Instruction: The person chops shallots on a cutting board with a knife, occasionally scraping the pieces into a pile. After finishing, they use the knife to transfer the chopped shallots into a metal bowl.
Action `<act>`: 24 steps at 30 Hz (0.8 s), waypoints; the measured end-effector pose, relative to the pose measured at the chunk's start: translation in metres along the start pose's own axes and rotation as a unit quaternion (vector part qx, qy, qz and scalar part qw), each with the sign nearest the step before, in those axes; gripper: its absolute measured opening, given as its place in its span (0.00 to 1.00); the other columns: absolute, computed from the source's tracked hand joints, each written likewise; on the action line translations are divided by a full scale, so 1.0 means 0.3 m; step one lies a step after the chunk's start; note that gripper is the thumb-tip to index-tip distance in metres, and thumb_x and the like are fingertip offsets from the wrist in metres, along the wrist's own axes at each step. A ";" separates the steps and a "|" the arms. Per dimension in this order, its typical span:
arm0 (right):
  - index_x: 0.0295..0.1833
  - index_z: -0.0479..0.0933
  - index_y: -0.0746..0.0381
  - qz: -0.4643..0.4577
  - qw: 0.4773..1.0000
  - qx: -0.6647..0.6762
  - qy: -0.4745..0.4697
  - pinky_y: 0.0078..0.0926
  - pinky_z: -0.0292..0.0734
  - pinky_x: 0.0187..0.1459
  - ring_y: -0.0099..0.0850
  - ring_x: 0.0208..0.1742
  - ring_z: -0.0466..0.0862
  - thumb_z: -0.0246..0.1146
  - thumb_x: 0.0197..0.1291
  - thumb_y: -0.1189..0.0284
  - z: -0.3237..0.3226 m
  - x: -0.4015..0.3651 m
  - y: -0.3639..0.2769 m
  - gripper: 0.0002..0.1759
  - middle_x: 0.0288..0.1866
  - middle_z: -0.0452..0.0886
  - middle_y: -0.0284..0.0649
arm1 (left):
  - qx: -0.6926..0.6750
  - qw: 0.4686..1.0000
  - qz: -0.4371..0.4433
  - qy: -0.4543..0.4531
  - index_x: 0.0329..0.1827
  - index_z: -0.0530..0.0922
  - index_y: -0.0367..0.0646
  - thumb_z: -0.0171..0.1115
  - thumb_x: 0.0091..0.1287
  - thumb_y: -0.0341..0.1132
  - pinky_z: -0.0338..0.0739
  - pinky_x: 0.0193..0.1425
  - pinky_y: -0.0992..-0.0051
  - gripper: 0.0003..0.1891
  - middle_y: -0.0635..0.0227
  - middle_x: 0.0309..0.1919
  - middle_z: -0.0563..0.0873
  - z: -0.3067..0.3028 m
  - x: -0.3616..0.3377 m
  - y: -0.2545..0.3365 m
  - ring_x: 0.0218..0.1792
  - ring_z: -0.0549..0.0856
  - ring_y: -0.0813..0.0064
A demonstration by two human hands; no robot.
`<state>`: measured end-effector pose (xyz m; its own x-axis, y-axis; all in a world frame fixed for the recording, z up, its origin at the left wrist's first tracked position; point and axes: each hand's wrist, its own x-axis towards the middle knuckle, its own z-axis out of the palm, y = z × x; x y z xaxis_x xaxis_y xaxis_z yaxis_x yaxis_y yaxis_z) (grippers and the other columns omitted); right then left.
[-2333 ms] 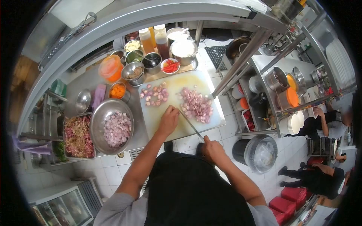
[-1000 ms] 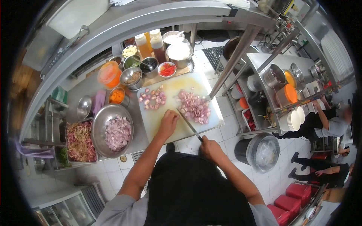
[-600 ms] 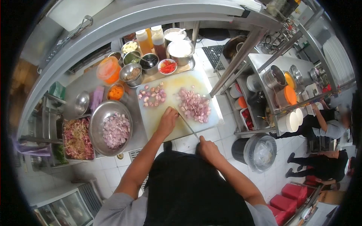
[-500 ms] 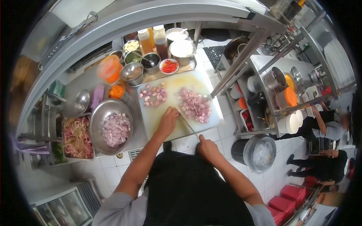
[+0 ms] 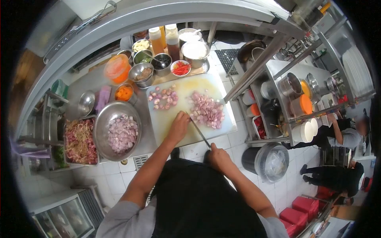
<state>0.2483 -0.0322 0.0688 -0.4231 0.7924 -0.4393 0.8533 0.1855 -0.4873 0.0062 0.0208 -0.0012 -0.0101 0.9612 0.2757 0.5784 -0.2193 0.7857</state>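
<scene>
In my right hand [image 5: 220, 156] is the handle of a knife [image 5: 201, 133]; its blade points up and left over the white cutting board [image 5: 160, 123]. My left hand [image 5: 179, 125] is closed on the board by the knife's tip, its fingers pinched together; whatever they hold is hidden. Beyond the blade lies a heap of sliced shallots [image 5: 207, 111]. Several peeled shallots [image 5: 162, 97] are grouped at the board's upper left. To the left, a steel bowl [image 5: 102, 137] holds more cut shallots [image 5: 122, 134].
Sauce bottles [image 5: 155, 38], small steel bowls [image 5: 142, 73] and a bowl of red chillies [image 5: 181, 69] line the table's back. A tray of unpeeled shallots [image 5: 81, 139] stands far left. A steel post [image 5: 254, 71] rises at right, near a lidded bin [image 5: 272, 162]. Two people are further right.
The view has shifted slightly. The knife blade now shows a darker side, so its angle has changed a little. Both hands stay in nearly the same places.
</scene>
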 end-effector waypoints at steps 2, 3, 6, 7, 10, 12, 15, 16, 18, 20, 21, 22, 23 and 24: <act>0.50 0.67 0.70 -0.001 1.000 0.001 0.009 0.63 0.78 0.43 0.67 0.39 0.83 0.55 0.65 0.71 0.014 0.022 0.012 0.14 0.33 0.82 0.68 | 0.000 1.000 0.006 0.007 0.45 0.74 0.33 0.51 0.72 0.25 0.73 0.52 0.56 0.05 0.49 0.42 0.73 0.010 0.003 0.003 0.45 0.77 0.45; 0.49 0.67 0.70 -0.003 1.000 0.004 0.018 0.63 0.78 0.43 0.68 0.39 0.83 0.54 0.65 0.71 0.000 0.034 -0.008 0.13 0.33 0.82 0.68 | 0.016 1.000 0.020 0.009 0.45 0.75 0.33 0.52 0.71 0.24 0.73 0.52 0.57 0.05 0.50 0.42 0.73 0.012 0.003 -0.005 0.45 0.78 0.47; 0.51 0.67 0.70 0.017 1.000 0.002 -0.005 0.64 0.77 0.45 0.68 0.40 0.83 0.54 0.65 0.72 -0.055 0.002 -0.039 0.14 0.33 0.82 0.69 | 0.019 1.000 0.018 0.003 0.44 0.75 0.33 0.53 0.70 0.23 0.74 0.53 0.57 0.04 0.51 0.42 0.74 0.014 -0.002 -0.019 0.46 0.78 0.49; 0.51 0.67 0.70 0.016 1.000 0.001 -0.005 0.64 0.77 0.45 0.68 0.40 0.83 0.54 0.65 0.72 -0.049 0.003 -0.029 0.14 0.33 0.82 0.69 | 0.005 1.000 0.000 0.000 0.44 0.75 0.33 0.53 0.70 0.23 0.74 0.53 0.57 0.04 0.51 0.42 0.74 0.015 0.001 -0.017 0.47 0.78 0.48; 0.55 0.68 0.70 0.009 1.000 0.005 -0.007 0.64 0.77 0.46 0.69 0.40 0.83 0.54 0.66 0.71 0.023 0.026 0.019 0.16 0.34 0.82 0.70 | 0.017 1.000 -0.006 -0.001 0.45 0.75 0.34 0.53 0.70 0.22 0.74 0.54 0.56 0.05 0.51 0.43 0.74 0.007 -0.004 0.009 0.48 0.78 0.48; 0.56 0.69 0.69 0.045 0.998 0.017 -0.026 0.63 0.77 0.47 0.67 0.42 0.83 0.55 0.66 0.70 0.044 0.083 0.034 0.17 0.36 0.83 0.67 | 0.026 1.000 0.009 0.012 0.46 0.75 0.34 0.54 0.70 0.23 0.74 0.54 0.57 0.05 0.51 0.43 0.74 0.012 -0.004 0.005 0.47 0.78 0.47; 0.56 0.69 0.70 -0.034 0.999 0.034 -0.023 0.62 0.76 0.48 0.67 0.44 0.83 0.56 0.67 0.68 -0.002 0.090 0.087 0.18 0.38 0.83 0.67 | 0.018 0.998 0.043 0.036 0.46 0.75 0.34 0.55 0.70 0.24 0.75 0.54 0.57 0.05 0.50 0.43 0.74 0.011 0.003 0.004 0.47 0.78 0.46; 0.56 0.69 0.70 -0.034 0.999 0.034 -0.023 0.62 0.76 0.48 0.67 0.44 0.83 0.56 0.67 0.68 -0.012 0.091 0.107 0.18 0.38 0.83 0.67 | -0.001 0.997 0.060 0.052 0.45 0.75 0.34 0.56 0.70 0.24 0.75 0.53 0.58 0.04 0.50 0.43 0.74 0.011 0.007 0.014 0.47 0.78 0.46; 0.55 0.69 0.70 -0.019 0.996 0.078 -0.024 0.62 0.76 0.49 0.67 0.45 0.82 0.57 0.68 0.66 -0.015 0.090 0.139 0.19 0.39 0.83 0.68 | 0.014 0.996 0.078 0.032 0.45 0.76 0.35 0.57 0.68 0.24 0.75 0.53 0.57 0.05 0.51 0.44 0.75 -0.002 0.011 0.008 0.48 0.79 0.48; 0.54 0.69 0.69 -0.016 0.996 0.089 -0.016 0.62 0.75 0.48 0.68 0.45 0.82 0.56 0.69 0.66 -0.009 0.079 0.157 0.17 0.38 0.82 0.68 | 0.028 0.995 0.098 0.012 0.45 0.76 0.36 0.58 0.67 0.24 0.76 0.52 0.57 0.06 0.52 0.45 0.77 -0.013 0.009 0.003 0.49 0.80 0.50; 0.53 0.68 0.69 -0.019 0.997 0.076 -0.006 0.62 0.75 0.48 0.68 0.44 0.82 0.56 0.69 0.67 -0.023 0.062 0.138 0.16 0.37 0.82 0.68 | 0.061 0.996 0.059 -0.006 0.46 0.77 0.37 0.58 0.67 0.24 0.76 0.51 0.56 0.06 0.52 0.44 0.78 -0.019 0.012 0.011 0.48 0.80 0.49; 0.53 0.68 0.68 -0.020 0.998 0.062 0.004 0.62 0.76 0.48 0.67 0.44 0.82 0.56 0.68 0.68 -0.030 0.045 0.122 0.16 0.37 0.82 0.68 | 0.093 0.995 0.020 -0.025 0.46 0.77 0.37 0.58 0.68 0.24 0.77 0.49 0.56 0.06 0.52 0.43 0.79 -0.014 0.012 0.014 0.46 0.81 0.49; 0.53 0.68 0.68 -0.015 0.998 0.061 0.006 0.62 0.76 0.48 0.67 0.44 0.82 0.56 0.68 0.68 -0.028 0.038 0.109 0.16 0.37 0.82 0.68 | 0.088 0.995 0.022 -0.027 0.46 0.77 0.37 0.58 0.68 0.24 0.77 0.49 0.56 0.06 0.52 0.43 0.79 -0.007 0.011 0.017 0.46 0.81 0.49; 0.52 0.68 0.68 -0.007 0.999 0.048 0.004 0.63 0.76 0.47 0.67 0.43 0.82 0.56 0.68 0.69 -0.022 0.037 0.090 0.15 0.36 0.82 0.68 | 0.070 0.997 -0.024 -0.024 0.46 0.78 0.38 0.58 0.68 0.25 0.77 0.48 0.55 0.06 0.52 0.42 0.80 0.001 0.008 0.014 0.44 0.81 0.48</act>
<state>0.2685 -0.0145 0.0557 -0.4315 0.7951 -0.4262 0.8144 0.1400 -0.5632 0.0088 0.0222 0.0026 -0.0035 0.9779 0.2091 0.6871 -0.1496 0.7110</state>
